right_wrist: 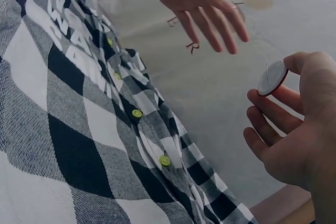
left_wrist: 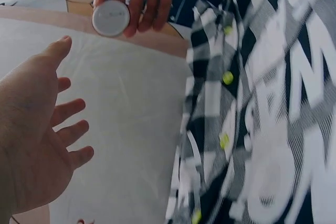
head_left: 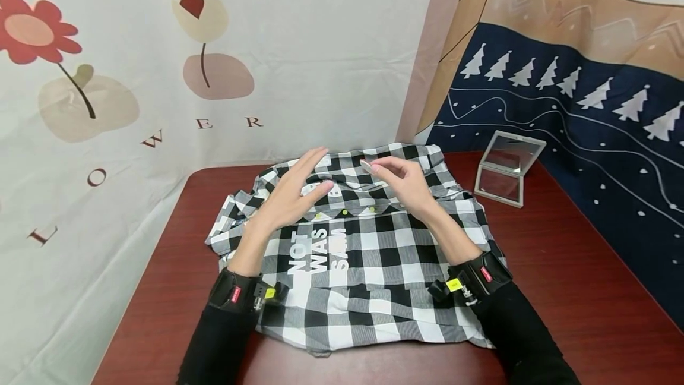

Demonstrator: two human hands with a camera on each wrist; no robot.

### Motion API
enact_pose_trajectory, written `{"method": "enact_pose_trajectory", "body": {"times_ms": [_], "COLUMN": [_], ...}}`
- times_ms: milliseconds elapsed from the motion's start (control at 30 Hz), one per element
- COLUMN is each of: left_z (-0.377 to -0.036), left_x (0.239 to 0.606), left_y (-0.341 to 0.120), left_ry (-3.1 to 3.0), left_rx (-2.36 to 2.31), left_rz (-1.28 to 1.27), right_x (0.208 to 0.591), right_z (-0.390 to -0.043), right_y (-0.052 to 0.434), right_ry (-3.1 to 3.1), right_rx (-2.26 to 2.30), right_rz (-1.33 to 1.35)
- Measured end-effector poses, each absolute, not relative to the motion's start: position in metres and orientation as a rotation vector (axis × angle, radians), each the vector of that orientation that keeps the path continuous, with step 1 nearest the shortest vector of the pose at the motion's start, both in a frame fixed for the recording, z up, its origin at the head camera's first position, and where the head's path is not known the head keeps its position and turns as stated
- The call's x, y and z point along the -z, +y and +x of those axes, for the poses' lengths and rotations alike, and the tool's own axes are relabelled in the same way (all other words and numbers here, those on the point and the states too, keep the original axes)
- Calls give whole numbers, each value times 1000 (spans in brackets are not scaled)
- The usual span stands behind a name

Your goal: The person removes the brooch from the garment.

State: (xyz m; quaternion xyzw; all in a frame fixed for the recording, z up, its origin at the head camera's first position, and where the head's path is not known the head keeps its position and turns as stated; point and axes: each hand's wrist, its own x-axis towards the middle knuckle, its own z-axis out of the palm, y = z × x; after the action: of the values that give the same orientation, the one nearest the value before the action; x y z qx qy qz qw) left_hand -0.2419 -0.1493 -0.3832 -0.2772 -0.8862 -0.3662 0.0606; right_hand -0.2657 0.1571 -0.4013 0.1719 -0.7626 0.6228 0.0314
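Note:
A black-and-white checked shirt (head_left: 369,254) with white lettering and small yellow-green buttons (right_wrist: 137,113) lies spread on the dark red table (head_left: 561,290). My right hand (head_left: 398,180) hovers above the shirt's collar end and pinches a small round white disc (right_wrist: 272,77) between thumb and fingers; the disc (left_wrist: 111,17) also shows in the left wrist view. My left hand (head_left: 296,192) floats beside it over the shirt, fingers straight and spread, holding nothing. The two hands are close but apart.
A small folding mirror (head_left: 507,168) stands open on the table at the back right. A flower-printed cloth (head_left: 160,76) hangs behind and to the left, a tree-patterned cloth (head_left: 588,94) to the right. Bare table surface shows on both sides of the shirt.

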Motion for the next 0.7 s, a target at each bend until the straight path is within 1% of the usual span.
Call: {"method": "enact_pose_trajectory", "body": {"times_ms": [233, 500, 700], "left_z": [-241, -236, -233], "left_x": [376, 374, 376], "left_y": [-132, -123, -116], "left_ry": [-2506, -2409, -2328], "left_rx": [1205, 1270, 1312], "left_rz": [-835, -845, -832], "right_x": [397, 394, 390], "right_z": [-266, -262, -257], "right_y": [157, 150, 145], "right_ry": [-2302, -2287, -2124], "right_rx": [-1970, -2033, -2320], "right_rz": [606, 634, 713]}}
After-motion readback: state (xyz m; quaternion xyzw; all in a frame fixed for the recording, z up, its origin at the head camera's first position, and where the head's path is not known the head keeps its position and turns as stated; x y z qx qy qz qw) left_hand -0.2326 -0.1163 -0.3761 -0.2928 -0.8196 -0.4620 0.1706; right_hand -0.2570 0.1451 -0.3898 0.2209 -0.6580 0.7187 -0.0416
